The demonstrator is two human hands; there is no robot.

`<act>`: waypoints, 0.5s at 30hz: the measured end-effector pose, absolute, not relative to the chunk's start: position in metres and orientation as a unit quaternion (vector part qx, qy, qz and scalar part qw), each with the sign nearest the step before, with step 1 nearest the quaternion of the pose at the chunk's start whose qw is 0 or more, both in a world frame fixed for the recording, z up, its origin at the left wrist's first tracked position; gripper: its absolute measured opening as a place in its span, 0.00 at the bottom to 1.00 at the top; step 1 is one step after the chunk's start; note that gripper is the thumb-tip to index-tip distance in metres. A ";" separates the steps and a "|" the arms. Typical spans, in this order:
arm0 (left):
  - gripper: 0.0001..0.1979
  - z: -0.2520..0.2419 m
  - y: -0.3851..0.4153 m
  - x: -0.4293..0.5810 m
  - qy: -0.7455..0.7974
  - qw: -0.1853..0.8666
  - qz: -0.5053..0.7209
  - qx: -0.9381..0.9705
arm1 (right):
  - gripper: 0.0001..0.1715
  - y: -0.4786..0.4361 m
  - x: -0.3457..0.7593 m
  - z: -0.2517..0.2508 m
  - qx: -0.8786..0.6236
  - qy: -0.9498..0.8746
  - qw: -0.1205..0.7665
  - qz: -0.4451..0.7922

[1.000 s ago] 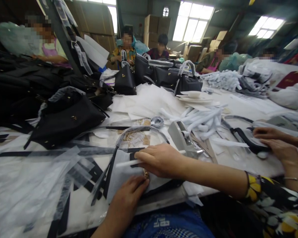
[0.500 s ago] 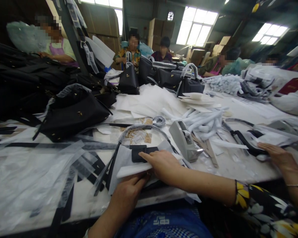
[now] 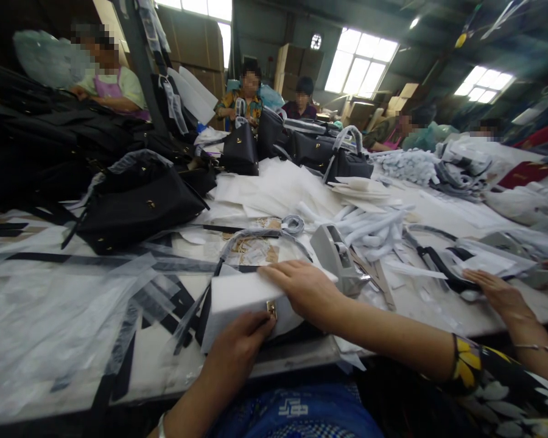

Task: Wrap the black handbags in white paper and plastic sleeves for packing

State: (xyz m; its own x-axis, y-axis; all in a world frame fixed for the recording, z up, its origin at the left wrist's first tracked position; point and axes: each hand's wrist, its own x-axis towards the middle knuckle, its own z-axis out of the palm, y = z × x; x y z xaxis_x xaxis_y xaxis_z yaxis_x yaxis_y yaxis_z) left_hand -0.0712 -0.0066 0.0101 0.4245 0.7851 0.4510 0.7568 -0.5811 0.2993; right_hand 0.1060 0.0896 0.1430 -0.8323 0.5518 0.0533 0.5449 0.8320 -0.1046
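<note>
A black handbag (image 3: 204,313) lies in front of me at the table edge, its wrapped handle (image 3: 260,233) arched away from me. White foam sheet (image 3: 237,292) covers its middle, with pale lining paper around it. My left hand (image 3: 242,344) is closed at the front of the bag, its fingertips at a small gold clasp (image 3: 271,309). My right hand (image 3: 304,286) rests flat on the foam's right part, fingers stretched to the left. The underside of the bag is hidden.
A grey tape dispenser (image 3: 333,255) stands right of the bag. Another black handbag (image 3: 141,210) sits at the left, near clear plastic sheets (image 3: 68,328). White foam sheets (image 3: 278,188) and rolls (image 3: 369,225) lie behind. A co-worker's hand (image 3: 497,295) works at right.
The foam sheet now covers the black strap piece that my right index finger pressed. My right hand has moved onto the foam, and the gold clasp has come into view at my left fingertips.
</note>
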 end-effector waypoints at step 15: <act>0.18 0.017 -0.010 -0.069 0.466 0.019 0.298 0.833 | 0.35 0.057 0.136 0.063 -0.315 -0.939 0.051 0.128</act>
